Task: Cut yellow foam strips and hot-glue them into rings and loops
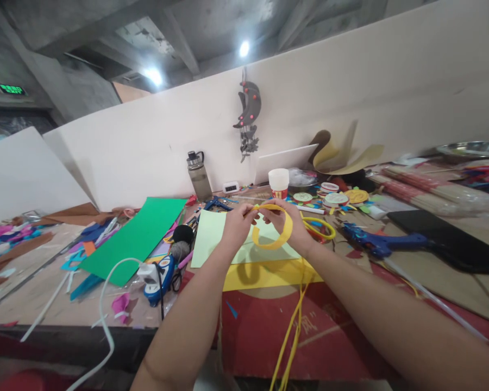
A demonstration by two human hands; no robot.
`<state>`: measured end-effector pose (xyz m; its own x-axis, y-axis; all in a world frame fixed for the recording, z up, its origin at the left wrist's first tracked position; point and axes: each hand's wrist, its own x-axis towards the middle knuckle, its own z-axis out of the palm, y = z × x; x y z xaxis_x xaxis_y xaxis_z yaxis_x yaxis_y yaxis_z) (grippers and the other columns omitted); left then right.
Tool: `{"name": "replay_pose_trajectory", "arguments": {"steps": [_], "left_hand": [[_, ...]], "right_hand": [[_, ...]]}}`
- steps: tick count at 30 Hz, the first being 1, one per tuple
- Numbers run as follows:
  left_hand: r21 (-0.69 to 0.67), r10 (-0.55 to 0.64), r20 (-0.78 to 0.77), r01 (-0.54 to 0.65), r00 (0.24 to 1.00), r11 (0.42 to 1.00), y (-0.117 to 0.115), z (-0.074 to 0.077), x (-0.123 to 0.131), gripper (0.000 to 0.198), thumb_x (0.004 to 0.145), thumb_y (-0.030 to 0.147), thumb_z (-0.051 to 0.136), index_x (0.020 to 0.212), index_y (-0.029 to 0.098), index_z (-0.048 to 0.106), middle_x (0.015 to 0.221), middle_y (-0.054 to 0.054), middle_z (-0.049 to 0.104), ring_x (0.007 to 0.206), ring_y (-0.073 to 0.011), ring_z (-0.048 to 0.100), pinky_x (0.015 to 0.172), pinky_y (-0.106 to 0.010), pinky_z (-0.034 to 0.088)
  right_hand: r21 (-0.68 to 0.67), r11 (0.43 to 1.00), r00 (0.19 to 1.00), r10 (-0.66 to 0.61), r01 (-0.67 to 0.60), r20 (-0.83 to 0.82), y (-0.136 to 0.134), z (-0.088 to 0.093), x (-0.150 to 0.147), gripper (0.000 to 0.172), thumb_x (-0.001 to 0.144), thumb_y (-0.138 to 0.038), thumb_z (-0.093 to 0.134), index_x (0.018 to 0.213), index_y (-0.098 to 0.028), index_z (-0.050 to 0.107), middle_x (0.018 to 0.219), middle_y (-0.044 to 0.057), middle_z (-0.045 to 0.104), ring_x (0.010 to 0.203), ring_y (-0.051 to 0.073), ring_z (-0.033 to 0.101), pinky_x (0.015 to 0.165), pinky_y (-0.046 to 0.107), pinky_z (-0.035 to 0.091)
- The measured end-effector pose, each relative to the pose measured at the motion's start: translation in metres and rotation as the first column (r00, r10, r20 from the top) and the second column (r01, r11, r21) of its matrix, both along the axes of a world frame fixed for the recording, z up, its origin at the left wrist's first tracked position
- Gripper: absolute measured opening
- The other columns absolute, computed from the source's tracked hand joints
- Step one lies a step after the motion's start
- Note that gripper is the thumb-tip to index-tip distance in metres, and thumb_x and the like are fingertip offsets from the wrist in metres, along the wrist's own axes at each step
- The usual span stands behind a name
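A curled yellow strip (272, 243) hangs in a loop between my hands, over the table's middle. My left hand (239, 221) pinches one end of it, fingers pressed together. Close beside it, my right hand (288, 222) is closed on the strip's upper part; some of its fingertips are hidden behind the loop. Beneath both hands lie a pale green sheet (212, 239) and a yellow sheet (248, 277). Thin yellow cords (293, 326) trail down toward the front edge from near my right wrist.
A blue glue gun (385, 243) lies to the right, near a black flat case (440, 241). Leftward are a green sheet (140, 236) and a blue power strip (161, 279) with a white cable. A bottle (199, 179) and a paper cup (279, 182) stand at the back.
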<state>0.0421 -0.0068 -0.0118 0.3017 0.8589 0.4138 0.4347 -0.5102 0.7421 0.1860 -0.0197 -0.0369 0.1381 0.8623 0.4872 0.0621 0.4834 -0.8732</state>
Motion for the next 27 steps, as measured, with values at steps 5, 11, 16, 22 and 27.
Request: {"name": "replay_pose_trajectory", "arguments": {"steps": [5,11,16,22,27], "left_hand": [[0.034,0.097,0.020,-0.097,0.995,0.995,0.006,-0.002,-0.005,0.015,0.082,0.028,0.051,0.083,0.018,0.062,0.072,0.000,0.067,0.062,-0.0104,0.060,0.061,-0.022,0.045],[0.100,0.126,0.044,-0.130,0.991,0.986,0.013,-0.006,-0.011,0.015,0.083,0.027,0.050,0.083,0.017,0.062,0.074,0.000,0.065,0.062,-0.0093,0.059,0.062,-0.022,0.044],[0.122,0.137,0.028,-0.140,0.990,0.983,0.015,-0.010,-0.012,0.016,0.084,0.025,0.048,0.085,0.017,0.063,0.075,-0.001,0.065,0.061,-0.0095,0.059,0.065,-0.023,0.044],[0.127,0.151,0.045,-0.156,0.988,0.980,0.019,-0.011,-0.016,0.016,0.084,0.024,0.048,0.086,0.017,0.062,0.078,-0.002,0.066,0.061,-0.0098,0.059,0.064,-0.023,0.045],[0.160,0.168,0.086,-0.180,0.982,0.971,0.021,-0.011,-0.021,0.013,0.083,0.023,0.050,0.084,0.018,0.062,0.071,0.000,0.064,0.061,-0.0105,0.059,0.064,-0.023,0.043]], "right_hand": [[-0.022,0.998,0.997,0.063,-0.062,0.040,0.010,-0.006,0.000,0.027,0.070,-0.040,0.064,0.085,-0.019,0.060,0.065,-0.001,0.059,0.055,0.013,0.054,0.052,0.028,0.046],[-0.066,0.997,0.996,-0.025,0.030,0.085,0.022,-0.011,0.008,0.017,0.068,-0.032,0.060,0.076,-0.017,0.061,0.062,0.000,0.060,0.055,0.015,0.055,0.051,0.028,0.046],[-0.024,0.972,0.896,-0.207,0.235,0.394,0.021,-0.002,0.022,0.015,0.073,-0.029,0.057,0.078,-0.018,0.064,0.070,0.004,0.067,0.063,0.017,0.059,0.055,0.027,0.044],[0.006,0.913,0.364,-0.169,0.408,0.916,0.007,0.030,0.038,0.017,0.080,-0.023,0.051,0.081,-0.013,0.066,0.082,0.016,0.069,0.077,0.023,0.064,0.063,0.029,0.042],[-0.137,0.861,0.077,0.113,0.490,0.991,-0.006,0.025,0.057,0.030,0.081,-0.027,0.052,0.099,-0.006,0.063,0.101,0.025,0.065,0.093,0.032,0.062,0.072,0.037,0.045]]}}
